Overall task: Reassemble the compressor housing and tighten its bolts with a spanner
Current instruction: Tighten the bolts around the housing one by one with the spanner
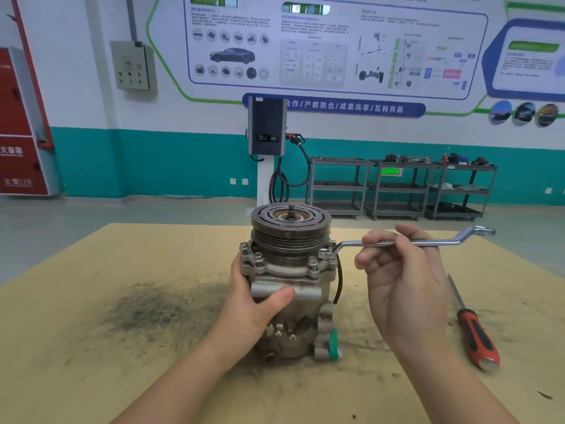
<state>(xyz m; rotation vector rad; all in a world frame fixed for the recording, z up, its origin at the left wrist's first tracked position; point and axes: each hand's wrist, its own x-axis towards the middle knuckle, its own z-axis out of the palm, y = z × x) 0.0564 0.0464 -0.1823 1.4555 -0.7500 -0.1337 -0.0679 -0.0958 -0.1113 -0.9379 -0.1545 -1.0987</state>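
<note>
The compressor (290, 283) stands upright on the bench (153, 347), pulley on top. My left hand (256, 304) grips its housing. My right hand (400, 270) holds the spanner (397, 243), ring end seated on a flange bolt (326, 251). A screwdriver (475, 335) lies to the right.

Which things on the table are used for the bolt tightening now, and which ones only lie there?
In use:
- compressor, held by the left hand
- spanner, its ring end on a bolt, held in the right hand

Lying about:
- screwdriver, on the table to the right, untouched
</note>
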